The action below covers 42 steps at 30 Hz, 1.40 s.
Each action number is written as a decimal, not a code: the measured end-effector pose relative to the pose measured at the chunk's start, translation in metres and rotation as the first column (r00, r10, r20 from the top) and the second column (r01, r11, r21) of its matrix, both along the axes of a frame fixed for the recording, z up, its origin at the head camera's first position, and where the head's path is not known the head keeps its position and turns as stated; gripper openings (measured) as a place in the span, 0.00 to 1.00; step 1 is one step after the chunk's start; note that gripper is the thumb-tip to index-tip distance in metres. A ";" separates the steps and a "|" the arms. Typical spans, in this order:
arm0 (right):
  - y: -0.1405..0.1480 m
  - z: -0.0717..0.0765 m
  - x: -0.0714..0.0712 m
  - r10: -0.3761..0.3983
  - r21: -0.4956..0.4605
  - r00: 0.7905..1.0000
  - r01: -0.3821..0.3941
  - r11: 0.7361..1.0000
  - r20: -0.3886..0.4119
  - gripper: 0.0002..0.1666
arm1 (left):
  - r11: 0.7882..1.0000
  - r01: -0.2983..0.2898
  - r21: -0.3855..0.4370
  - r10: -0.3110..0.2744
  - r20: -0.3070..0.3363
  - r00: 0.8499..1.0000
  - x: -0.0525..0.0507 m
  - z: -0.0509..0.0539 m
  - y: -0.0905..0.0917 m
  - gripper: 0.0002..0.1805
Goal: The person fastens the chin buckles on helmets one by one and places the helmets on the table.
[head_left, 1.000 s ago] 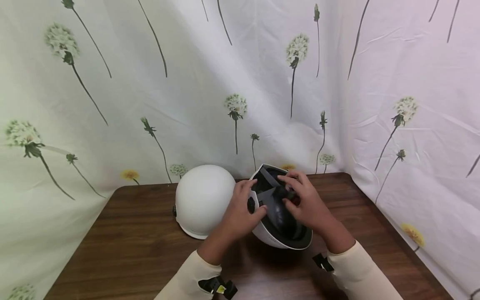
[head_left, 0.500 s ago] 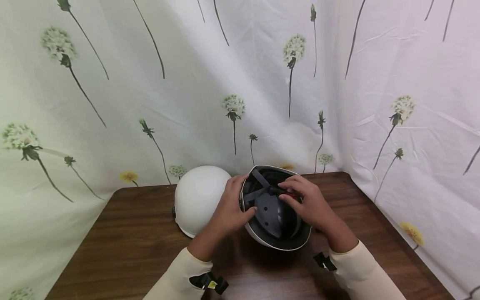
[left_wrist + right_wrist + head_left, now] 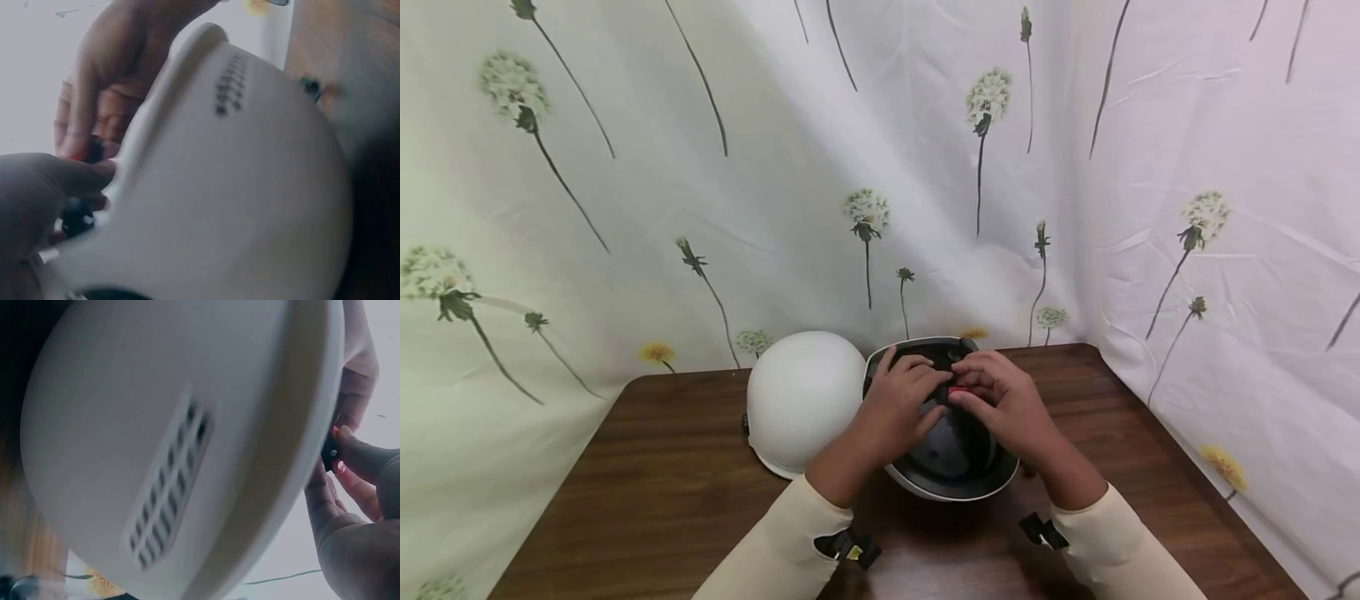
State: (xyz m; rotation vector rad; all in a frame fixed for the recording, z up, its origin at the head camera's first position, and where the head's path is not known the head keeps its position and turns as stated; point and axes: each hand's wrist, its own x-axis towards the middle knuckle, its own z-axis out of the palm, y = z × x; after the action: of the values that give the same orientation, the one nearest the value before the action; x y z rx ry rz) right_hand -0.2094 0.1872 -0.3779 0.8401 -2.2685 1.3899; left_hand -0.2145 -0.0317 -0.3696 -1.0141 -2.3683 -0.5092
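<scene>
A white helmet (image 3: 951,497) lies upside down on the table, its black lining facing up. My right hand (image 3: 1011,408) is over the opening and pinches a black-and-red strap buckle (image 3: 958,390) between thumb and fingers. In the right wrist view the buckle (image 3: 331,450) shows at the fingertips, beyond the helmet's vented shell (image 3: 112,425). My left hand (image 3: 895,412) reaches over the left rim, index fingertip near the buckle, thumb apart from it. A dark piece (image 3: 76,215) shows beside the left fingers in the left wrist view; what it is stays unclear.
A second white helmet (image 3: 805,400), dome up, stands on the left, close against the first. Both are on a dark brown wooden table (image 3: 677,492). A flower-printed white cloth (image 3: 790,208) hangs behind the table and along its right side.
My left hand has left the helmet's left rim and moved right, in over the opening towards the buckle. My right hand has stayed at the buckle; the helmet has turned slightly.
</scene>
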 end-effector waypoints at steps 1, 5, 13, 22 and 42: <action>-0.001 0.000 0.000 0.007 -0.018 1.000 -0.007 1.000 0.008 0.21 | 1.000 0.008 0.018 -0.008 -0.018 1.000 -0.001 -0.002 0.001 0.21; -0.001 0.002 0.002 0.038 -0.061 0.999 -0.037 0.997 0.019 0.21 | 0.997 0.020 0.077 -0.012 -0.104 0.995 -0.003 -0.010 0.000 0.17; 0.020 0.006 -0.008 -0.051 -0.157 0.999 0.053 0.986 0.017 0.12 | 0.987 0.037 0.159 -0.025 -0.074 0.997 -0.015 -0.016 -0.008 0.19; 0.052 0.012 -0.020 -0.344 -0.017 0.927 0.351 0.936 0.149 0.16 | 0.988 -0.029 0.150 0.025 0.033 0.999 -0.026 -0.005 -0.012 0.19; 0.103 -0.018 -0.053 -0.151 0.254 0.892 0.043 0.966 0.425 0.29 | 0.949 -0.193 0.250 0.137 0.226 0.965 -0.035 -0.006 -0.006 0.18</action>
State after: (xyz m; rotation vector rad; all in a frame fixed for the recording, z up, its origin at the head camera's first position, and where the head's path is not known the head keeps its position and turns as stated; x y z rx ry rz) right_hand -0.2627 0.2899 -0.3962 0.4967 -2.8254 1.3908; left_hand -0.2494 -0.0379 -0.3753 -0.6597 -2.4481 -0.8818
